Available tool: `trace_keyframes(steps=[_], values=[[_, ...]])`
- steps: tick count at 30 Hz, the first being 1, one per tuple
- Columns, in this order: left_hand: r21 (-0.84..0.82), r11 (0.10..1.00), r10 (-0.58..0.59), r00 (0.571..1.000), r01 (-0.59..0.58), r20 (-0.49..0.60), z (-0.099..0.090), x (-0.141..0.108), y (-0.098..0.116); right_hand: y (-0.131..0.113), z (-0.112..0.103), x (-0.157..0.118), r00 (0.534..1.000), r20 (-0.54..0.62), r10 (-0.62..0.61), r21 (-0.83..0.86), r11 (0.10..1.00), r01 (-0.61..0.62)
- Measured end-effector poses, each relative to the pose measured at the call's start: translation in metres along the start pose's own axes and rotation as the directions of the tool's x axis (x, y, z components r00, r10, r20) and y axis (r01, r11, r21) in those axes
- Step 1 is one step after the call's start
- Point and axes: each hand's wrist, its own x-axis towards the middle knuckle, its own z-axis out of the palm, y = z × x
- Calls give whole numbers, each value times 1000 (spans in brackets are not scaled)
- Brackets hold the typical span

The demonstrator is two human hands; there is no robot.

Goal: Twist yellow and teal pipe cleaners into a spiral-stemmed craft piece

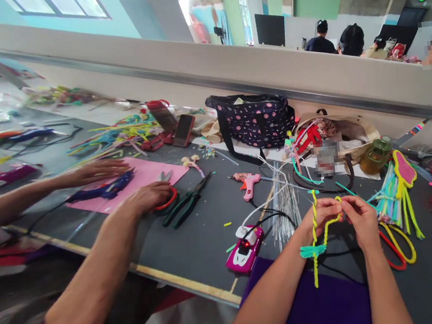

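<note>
Both my hands are raised over the near edge of the table, fingertips close together. A twisted yellow pipe cleaner [326, 232] is pinched between the fingers of my left hand [319, 218] and my right hand [361, 218]. It bends into a loop whose other strand hangs down beside my left hand. A teal pipe cleaner piece [313, 251] is wound across the strands below, and a small teal bit sits at the top of the left strand. Under my forearms lies a dark purple cloth [295, 309].
A pink glue gun [248, 183], magenta power strip [245, 249], wire bundle [285, 206] and black-handled pliers [189, 199] lie left of my hands. Red-and-yellow-handled scissors [401, 245] lie right. A co-worker's hand [152, 196] rests at orange-handled scissors [167, 198]. A patterned bag [258, 123] stands behind.
</note>
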Motion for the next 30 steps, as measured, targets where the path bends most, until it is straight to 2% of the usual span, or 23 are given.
trace_keyframes(steps=[11, 24, 30], values=[[-58, 998, -2, 1000, 4, 31, -1, 4, -8, -3, 5, 0, 997, -5, 75, 128, 989, -74], [-24, 1000, -17, 999, 18, 51, -3, 6, -10, -3, 4, 0, 990, 21, 139, 180, 973, -141], [-18, 999, -26, 999, 26, 32, -2, 7, -11, 3, 6, 1, 992, -9, 125, 158, 980, -122]])
